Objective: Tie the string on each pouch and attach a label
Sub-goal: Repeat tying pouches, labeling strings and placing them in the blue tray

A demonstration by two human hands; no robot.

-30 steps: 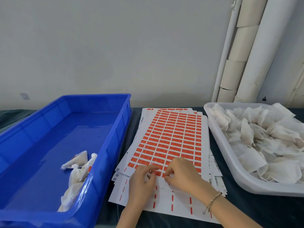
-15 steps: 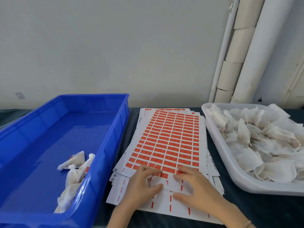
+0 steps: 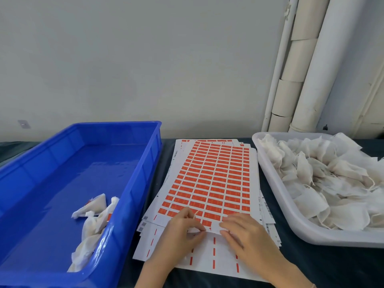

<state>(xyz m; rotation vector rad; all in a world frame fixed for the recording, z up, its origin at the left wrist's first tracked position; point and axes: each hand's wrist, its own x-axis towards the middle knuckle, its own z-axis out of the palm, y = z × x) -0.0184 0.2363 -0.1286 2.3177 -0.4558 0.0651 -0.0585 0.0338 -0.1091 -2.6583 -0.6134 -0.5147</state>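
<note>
Two hands work at the near edge of the label stack, fingertips almost meeting.

- Left hand (image 3: 180, 233): your fingers are curled and pinch a thin looped string (image 3: 195, 214) that stands up just above the knuckles. A scrap of white shows under the fingertips; whether it is the pouch cannot be told.
- Right hand (image 3: 245, 233): your thumb and forefinger nip a lifted white flap at the near end of the top sheet (image 3: 253, 179). The other fingers lie flat on the paper.
- Labels (image 3: 212, 179): an orange field that begins just beyond your fingertips. The rows run left to right, and the sheet's long axis runs away from you. The nearest full row lies closer to your right hand, so that hand is probably the one to peel. The left then only has to bring the string across.
- Blue bin (image 3: 116, 122): it sits left of the stack and holds a few done pouches (image 3: 93, 206) in its near right corner, near your left hand.
- White tray (image 3: 274, 190): it sits right of the stack, heaped with loose pouches (image 3: 324, 183), on your right hand's side.
- Worktop (image 3: 311, 265): dark cloth that carries everything listed.
</note>
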